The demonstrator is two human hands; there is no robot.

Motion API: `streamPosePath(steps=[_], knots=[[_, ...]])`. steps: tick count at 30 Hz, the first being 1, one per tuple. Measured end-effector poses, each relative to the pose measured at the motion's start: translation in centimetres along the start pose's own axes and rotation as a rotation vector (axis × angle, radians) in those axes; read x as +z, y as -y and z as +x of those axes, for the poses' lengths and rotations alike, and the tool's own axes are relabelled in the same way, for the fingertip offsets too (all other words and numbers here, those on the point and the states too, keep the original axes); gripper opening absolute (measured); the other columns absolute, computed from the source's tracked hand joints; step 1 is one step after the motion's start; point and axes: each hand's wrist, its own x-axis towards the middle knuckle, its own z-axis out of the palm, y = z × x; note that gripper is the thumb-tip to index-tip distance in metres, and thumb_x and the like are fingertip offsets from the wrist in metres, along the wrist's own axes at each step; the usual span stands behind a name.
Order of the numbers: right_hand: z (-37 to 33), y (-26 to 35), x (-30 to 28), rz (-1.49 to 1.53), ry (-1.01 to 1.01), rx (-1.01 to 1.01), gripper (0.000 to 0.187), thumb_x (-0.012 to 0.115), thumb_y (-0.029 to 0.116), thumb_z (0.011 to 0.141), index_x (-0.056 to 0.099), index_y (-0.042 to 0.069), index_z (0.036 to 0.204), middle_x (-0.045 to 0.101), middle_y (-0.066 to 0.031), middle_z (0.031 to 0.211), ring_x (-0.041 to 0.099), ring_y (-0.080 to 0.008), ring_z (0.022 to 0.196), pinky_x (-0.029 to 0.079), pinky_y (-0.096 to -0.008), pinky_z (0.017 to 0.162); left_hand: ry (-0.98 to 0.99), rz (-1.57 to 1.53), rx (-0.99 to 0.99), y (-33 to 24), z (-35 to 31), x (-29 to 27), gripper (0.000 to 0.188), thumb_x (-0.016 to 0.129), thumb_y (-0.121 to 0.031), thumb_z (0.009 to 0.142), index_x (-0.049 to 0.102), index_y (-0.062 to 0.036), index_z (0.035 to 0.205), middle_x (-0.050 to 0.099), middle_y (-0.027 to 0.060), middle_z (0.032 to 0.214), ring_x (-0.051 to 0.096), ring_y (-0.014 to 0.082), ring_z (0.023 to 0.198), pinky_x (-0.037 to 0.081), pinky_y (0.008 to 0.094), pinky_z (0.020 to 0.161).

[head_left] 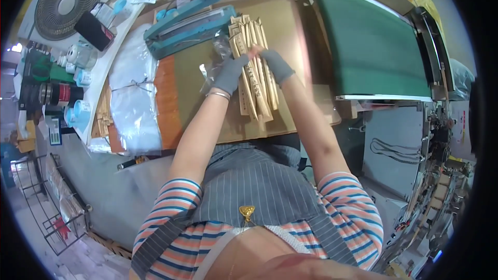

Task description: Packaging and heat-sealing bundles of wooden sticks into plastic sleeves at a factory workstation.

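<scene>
A stack of long, narrow brown paper packets (252,85) with dark print lies lengthwise on the cardboard-covered table in front of me. Both my hands wear grey fingerless gloves and hold the stack from its two sides, towards its far half. My left hand (233,72) presses on the left side, and my right hand (277,66) on the right. Their fingertips come close together over the top of the packets. The lower fingers are partly hidden. Crinkled clear plastic (208,72) lies just left of my left hand.
Beyond my left hand stands a blue hand-lever bag sealer (189,33). Clear plastic bags (134,98), tied with string, lie at the left. A shelf there holds a fan (67,2), a phone (94,30) and a thermos (61,94). A green conveyor belt (376,46) borders the right.
</scene>
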Motion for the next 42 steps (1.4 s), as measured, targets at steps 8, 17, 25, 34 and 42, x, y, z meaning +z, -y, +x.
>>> streamPosePath(steps=[8, 17, 25, 34, 42], knots=[[-8.5, 6.3, 8.4, -0.028, 0.236, -0.497, 0.093, 0.077, 0.019, 0.071, 0.020, 0.004, 0.143, 0.042, -0.0108, 0.132, 0.043, -0.0199, 0.120, 0.037, -0.0333, 0.100, 0.173, 0.281, 0.458, -8.1, -8.7, -2.6, 0.085, 0.087, -0.013, 0.058, 0.040, -0.0020, 0.127, 0.056, 0.0069, 0.116, 0.055, 0.0170, 0.103, 0.046, 0.0314, 0.090], [-11.3, 4.8, 11.4, -0.292, 0.318, -0.663, 0.114, 0.086, 0.009, 0.058, 0.013, 0.004, 0.146, 0.041, -0.0122, 0.135, 0.046, -0.0217, 0.120, 0.039, -0.0336, 0.101, 0.299, 0.264, 0.569, -5.9, -11.4, -3.7, 0.087, 0.081, -0.011, 0.064, 0.033, -0.0039, 0.136, 0.051, 0.0062, 0.123, 0.052, 0.0149, 0.110, 0.044, 0.0284, 0.094], [-15.1, 5.4, 16.2, -0.235, -0.121, -0.515, 0.079, 0.073, 0.016, 0.072, 0.032, -0.001, 0.138, 0.049, -0.0156, 0.126, 0.052, -0.0225, 0.111, 0.043, -0.0318, 0.094, 0.377, 0.024, 0.266, -6.7, -15.0, -4.3, 0.064, 0.078, -0.022, 0.071, 0.047, -0.0013, 0.123, 0.059, 0.0075, 0.110, 0.058, 0.0167, 0.101, 0.048, 0.0294, 0.088], [-9.2, 3.0, 10.9, 0.117, 0.654, -0.014, 0.050, 0.060, 0.025, 0.077, 0.054, -0.003, 0.118, 0.064, -0.0155, 0.096, 0.064, -0.0251, 0.089, 0.050, -0.0336, 0.082, 0.367, -0.200, 0.318, -1.8, -14.2, -3.5, 0.068, 0.064, -0.053, 0.079, 0.049, -0.0015, 0.121, 0.060, 0.0104, 0.108, 0.061, 0.0221, 0.099, 0.050, 0.0343, 0.087], [-7.5, -1.1, 11.7, 0.276, 0.442, 0.110, 0.052, 0.059, 0.027, 0.079, 0.049, -0.002, 0.122, 0.061, -0.0143, 0.105, 0.061, -0.0233, 0.095, 0.051, -0.0329, 0.083, 0.051, 0.782, 0.908, -9.1, -18.7, -2.5, 0.017, 0.059, -0.016, 0.088, 0.064, -0.0024, 0.097, 0.061, 0.0071, 0.072, 0.062, 0.0200, 0.064, 0.048, 0.0278, 0.058]])
